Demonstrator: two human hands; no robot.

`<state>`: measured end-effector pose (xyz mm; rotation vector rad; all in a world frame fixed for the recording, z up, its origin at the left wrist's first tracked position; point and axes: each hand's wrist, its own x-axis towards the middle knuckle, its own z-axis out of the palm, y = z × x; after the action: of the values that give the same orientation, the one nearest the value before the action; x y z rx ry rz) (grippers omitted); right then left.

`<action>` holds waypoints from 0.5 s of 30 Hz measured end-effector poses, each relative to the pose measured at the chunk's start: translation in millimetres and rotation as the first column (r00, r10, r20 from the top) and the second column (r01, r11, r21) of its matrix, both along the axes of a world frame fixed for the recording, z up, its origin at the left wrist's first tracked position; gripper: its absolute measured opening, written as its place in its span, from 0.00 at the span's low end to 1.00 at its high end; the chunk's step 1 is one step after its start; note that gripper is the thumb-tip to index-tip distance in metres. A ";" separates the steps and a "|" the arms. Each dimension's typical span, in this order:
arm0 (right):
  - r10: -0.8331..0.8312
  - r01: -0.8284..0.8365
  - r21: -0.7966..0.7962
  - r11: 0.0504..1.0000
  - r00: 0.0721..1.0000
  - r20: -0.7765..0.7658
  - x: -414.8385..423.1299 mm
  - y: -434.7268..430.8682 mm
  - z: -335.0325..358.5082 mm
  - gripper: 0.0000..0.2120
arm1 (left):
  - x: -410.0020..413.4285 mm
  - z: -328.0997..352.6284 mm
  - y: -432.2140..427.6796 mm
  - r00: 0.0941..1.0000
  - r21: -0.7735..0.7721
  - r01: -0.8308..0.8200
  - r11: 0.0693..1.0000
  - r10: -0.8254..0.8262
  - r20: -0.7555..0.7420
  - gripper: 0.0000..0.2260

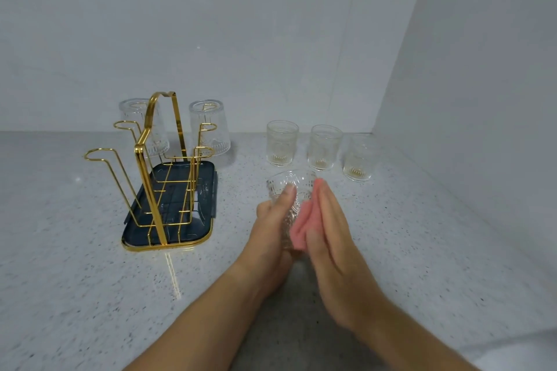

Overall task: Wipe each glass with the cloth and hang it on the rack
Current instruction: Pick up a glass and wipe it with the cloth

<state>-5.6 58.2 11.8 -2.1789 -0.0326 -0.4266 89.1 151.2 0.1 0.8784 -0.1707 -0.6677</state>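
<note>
While the left hand (272,227) wraps a clear embossed glass (289,205) from the left, fingers (287,194) curled onto its ribbed wall, the right hand (331,238) lies flat against the other side. Right fingers (324,205) straight and pressed together, sandwiching a pink cloth (301,226) against the glass. Cloth looks soft, folded, salmon-toned. Glass is tilted, mouth away from the camera, held above the desk (75,265).

Desk: pale speckled stone-like surface, matte.

Rack (156,166) stands left of the hands: thin gold wire, glossy, with looped prongs and a tall arched handle, set on a dark blue rounded-rectangle tray (168,232) with a gold rim. Two glasses hang upside down on the far prongs, one left (141,126), one right (211,128); near prongs bare.

Three more glasses stand upright in a row by the wall behind the hands: left (281,143), middle (324,147), right (358,158). All share the pressed pattern.
</note>
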 end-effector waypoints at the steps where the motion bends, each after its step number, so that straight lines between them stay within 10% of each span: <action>1: -0.028 0.030 0.087 0.996 0.999 -0.023 10.2 -4.9 7.9 0.28 | 0.4 -2.0 -3.5 0.999 -0.012 0.024 1.000 -0.024 0.035 0.37; 4: -0.120 0.137 0.279 0.950 0.990 -0.076 38.2 -17.0 33.5 0.28 | -3.3 6.4 -7.0 0.997 -0.078 0.040 0.996 -0.034 0.075 0.23; 7: -0.094 0.095 0.114 0.989 0.996 -0.010 31.4 -2.4 27.5 0.29 | 0.3 13.8 -1.4 0.999 -0.151 0.004 0.988 -0.012 -0.048 0.25; 11: 0.007 0.019 -0.178 0.984 0.990 0.141 -0.2 10.8 -4.1 0.28 | 0.6 16.6 6.3 0.997 -0.186 0.008 0.983 -0.023 -0.076 0.32; 15: 0.000 0.002 -0.048 0.999 0.999 0.048 4.0 0.3 12.6 0.28 | 0.2 12.6 2.7 0.999 -0.110 0.006 0.994 -0.011 -0.040 0.53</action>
<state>-1.6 58.4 24.4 -2.2159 -0.0692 -0.4831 89.2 153.9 12.7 0.7583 -0.1734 -0.6774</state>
